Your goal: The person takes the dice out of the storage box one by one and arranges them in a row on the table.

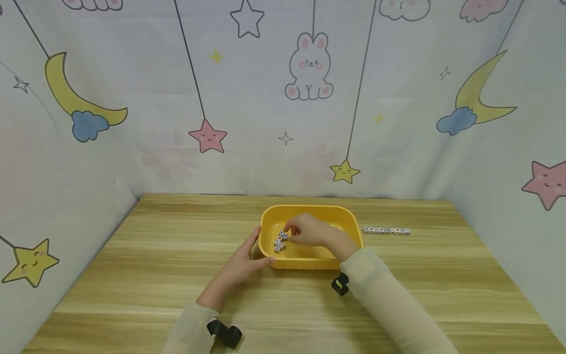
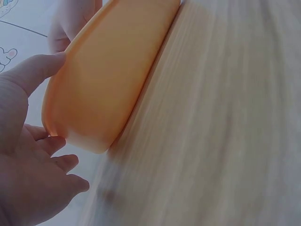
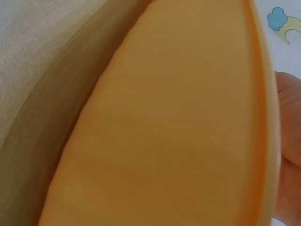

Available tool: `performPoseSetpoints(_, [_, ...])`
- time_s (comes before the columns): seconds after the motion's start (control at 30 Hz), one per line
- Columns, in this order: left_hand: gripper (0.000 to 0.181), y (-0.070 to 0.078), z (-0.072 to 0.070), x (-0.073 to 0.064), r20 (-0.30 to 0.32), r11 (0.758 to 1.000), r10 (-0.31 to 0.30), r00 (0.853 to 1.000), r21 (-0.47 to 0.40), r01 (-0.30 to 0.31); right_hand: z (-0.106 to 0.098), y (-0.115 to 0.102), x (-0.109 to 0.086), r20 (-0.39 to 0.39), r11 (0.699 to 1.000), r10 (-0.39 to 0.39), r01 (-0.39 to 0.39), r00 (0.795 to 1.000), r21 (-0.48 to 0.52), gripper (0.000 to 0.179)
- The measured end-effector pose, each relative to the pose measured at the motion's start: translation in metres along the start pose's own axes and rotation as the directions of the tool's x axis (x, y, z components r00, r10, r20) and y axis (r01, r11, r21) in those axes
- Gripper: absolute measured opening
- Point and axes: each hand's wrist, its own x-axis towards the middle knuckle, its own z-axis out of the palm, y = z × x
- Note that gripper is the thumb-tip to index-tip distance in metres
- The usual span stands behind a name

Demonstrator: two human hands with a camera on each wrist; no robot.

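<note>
A yellow plastic box [image 1: 309, 264] stands on the table. Inside its left end lies a small cluster of white dice [image 1: 278, 243] with coloured pips. My left hand [image 1: 240, 263] spans the box's left front corner, thumb on the front rim and outstretched fingers along the left side. In the left wrist view, its thumb [image 2: 40, 70] touches the rim. My right hand [image 1: 309, 230] reaches into the box, and its curled finger and thumb pinch a die [image 1: 285, 237] at the cluster's right edge. In the right wrist view, the box wall [image 3: 174, 117] hides its fingertips.
A straight row of dice [image 1: 386, 230] lies on the wooden table [image 1: 177, 236] to the right of the box. A printed cloth backdrop [image 1: 261, 98] rises behind the table and along both sides.
</note>
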Motion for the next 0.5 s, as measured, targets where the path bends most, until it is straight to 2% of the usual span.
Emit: performPoseSetpoints(0.5, [0.095, 0.002, -0.001, -0.003, 0.011, 1.000, 0.029, 1.000, -0.010, -0.029, 0.021, 0.000, 0.013, 0.066, 0.999, 0.030, -0.032, 0.997, 0.029, 0.016])
